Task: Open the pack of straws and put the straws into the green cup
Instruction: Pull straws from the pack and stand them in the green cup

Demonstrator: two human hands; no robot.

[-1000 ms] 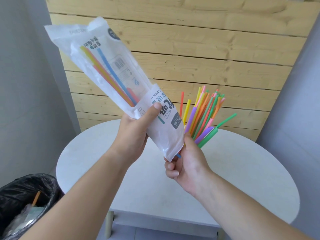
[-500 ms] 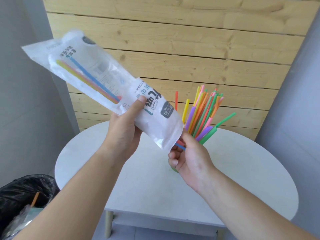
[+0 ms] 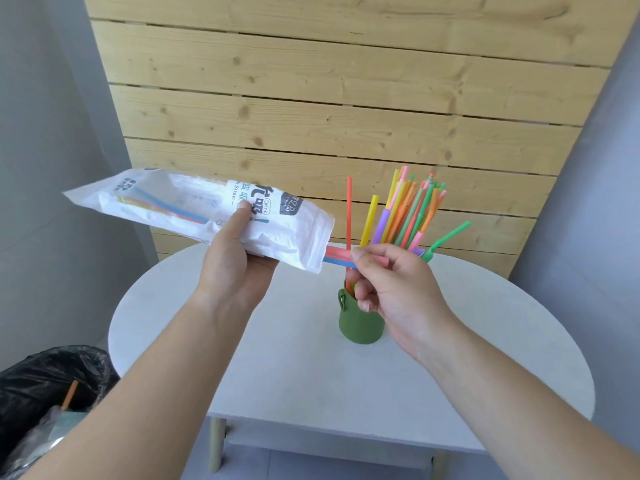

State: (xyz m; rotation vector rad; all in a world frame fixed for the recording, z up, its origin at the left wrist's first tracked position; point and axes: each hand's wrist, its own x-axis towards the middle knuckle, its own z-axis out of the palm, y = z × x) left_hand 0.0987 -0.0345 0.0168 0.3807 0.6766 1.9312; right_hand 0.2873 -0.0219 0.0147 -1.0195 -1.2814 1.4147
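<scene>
The left hand [image 3: 235,271] grips the white pack of straws [image 3: 194,206] from below, its fingers curled under the pack and its thumb pressed flat on the printed top face. The pack lies nearly level in the air above the left part of the counter [image 3: 294,362], with its sealed end pointing left and its open end pointing right. A few coloured straws show faintly through the plastic in its left half. From the open end a pink straw [image 3: 337,252] and a blue straw [image 3: 337,262] stick out side by side. The right hand [image 3: 398,289] pinches their free ends between thumb and forefinger, and its other fingers are loosely curled below and hold nothing else. This hand hangs just in front of the green cup [image 3: 360,323], which stands upright near the middle of the round white counter, and it hides part of the cup's rim. A bunch of straws [image 3: 408,216] in orange, yellow, green, pink and purple stands in the cup and fans upward and to the right. One red straw stands apart at the left of the bunch. A bin with a black liner [image 3: 52,386] stands on the floor at the near left, and a wooden slat wall [image 3: 346,98] rises behind the counter.
</scene>
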